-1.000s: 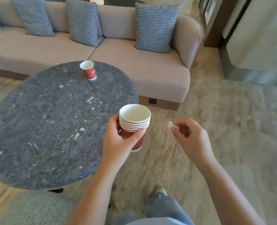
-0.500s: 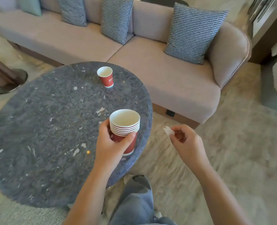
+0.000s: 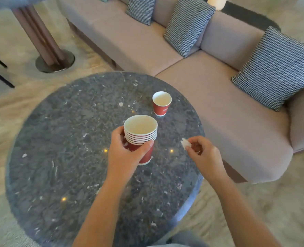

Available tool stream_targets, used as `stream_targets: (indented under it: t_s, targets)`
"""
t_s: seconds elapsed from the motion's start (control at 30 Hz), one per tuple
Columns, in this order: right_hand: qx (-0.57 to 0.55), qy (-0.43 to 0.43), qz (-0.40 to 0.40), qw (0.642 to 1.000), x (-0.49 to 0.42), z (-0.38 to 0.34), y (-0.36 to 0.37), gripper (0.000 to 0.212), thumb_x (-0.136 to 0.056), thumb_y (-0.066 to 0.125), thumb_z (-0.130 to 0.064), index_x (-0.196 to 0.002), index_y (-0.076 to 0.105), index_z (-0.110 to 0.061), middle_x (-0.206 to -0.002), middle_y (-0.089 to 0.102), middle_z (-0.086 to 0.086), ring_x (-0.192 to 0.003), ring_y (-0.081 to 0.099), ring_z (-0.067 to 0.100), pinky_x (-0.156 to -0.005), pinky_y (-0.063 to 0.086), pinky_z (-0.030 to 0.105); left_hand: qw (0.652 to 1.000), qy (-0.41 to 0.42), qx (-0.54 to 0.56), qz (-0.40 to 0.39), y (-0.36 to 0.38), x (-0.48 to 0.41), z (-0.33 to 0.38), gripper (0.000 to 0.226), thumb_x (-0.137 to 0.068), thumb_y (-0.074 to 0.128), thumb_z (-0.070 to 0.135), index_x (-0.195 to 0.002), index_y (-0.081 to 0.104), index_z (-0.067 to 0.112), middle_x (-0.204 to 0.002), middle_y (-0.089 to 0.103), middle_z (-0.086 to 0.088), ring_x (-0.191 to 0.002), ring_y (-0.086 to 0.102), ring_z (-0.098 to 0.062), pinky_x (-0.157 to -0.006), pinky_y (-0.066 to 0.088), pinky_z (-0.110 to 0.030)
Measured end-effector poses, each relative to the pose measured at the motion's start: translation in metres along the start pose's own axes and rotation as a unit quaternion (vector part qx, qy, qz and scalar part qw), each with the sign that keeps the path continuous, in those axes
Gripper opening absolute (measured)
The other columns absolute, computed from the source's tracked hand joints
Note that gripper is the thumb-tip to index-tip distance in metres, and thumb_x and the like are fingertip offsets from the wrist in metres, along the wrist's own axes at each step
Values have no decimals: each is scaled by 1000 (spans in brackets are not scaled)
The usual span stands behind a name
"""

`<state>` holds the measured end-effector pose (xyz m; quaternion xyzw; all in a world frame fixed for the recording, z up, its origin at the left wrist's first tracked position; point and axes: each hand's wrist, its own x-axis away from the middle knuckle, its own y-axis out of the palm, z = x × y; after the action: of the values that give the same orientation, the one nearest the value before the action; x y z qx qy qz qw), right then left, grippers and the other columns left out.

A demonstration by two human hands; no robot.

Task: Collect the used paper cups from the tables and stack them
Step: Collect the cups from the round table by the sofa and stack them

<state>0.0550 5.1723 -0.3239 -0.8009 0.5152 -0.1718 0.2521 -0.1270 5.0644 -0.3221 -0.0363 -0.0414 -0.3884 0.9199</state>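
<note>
Cups over the round stone table

The left hand (image 3: 124, 155) is clasping the cup stack (image 3: 140, 138) above the speckled table (image 3: 58, 148); the right hand (image 3: 203, 156) is pinching a white scrap (image 3: 184, 143); one single cup (image 3: 162, 103) is standing beyond them, toward the beige sofa (image 3: 219, 104).

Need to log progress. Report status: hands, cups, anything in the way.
Left hand holds cup stack above table. Right hand pinches white scrap. One cup upright on table beyond stack. Path clear.

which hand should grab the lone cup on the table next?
Probably right. The left hand is wrapped around the stack of cups, so it's occupied. The right hand pinches only a small white scrap at its fingertips and sits on the same side as the single cup.
</note>
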Motion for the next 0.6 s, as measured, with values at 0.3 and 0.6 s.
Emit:
stream_targets:
  t_s: [0.3, 0.6]
  targets:
    - [39, -28, -125, 991, -67, 15, 32, 7, -86, 62, -17, -82, 59, -23, -74, 58, -11, -69, 53, 1, -59, 37, 0, 993, -31, -17, 117, -14, -17, -9, 76, -43, 88, 50, -107, 47, 43, -114, 61, 13, -101, 61, -1, -76, 52, -16]
    - [94, -83, -274, 954, -140, 50, 47, 3, -88, 59, -20, -86, 57, -21, -82, 59, -3, -72, 53, 3, -58, 38, 10, 967, -69, -38, 241, 24, -29, -13, 78, -44, 78, 53, -113, 44, 38, -111, 56, 22, -101, 57, 6, -74, 49, -10]
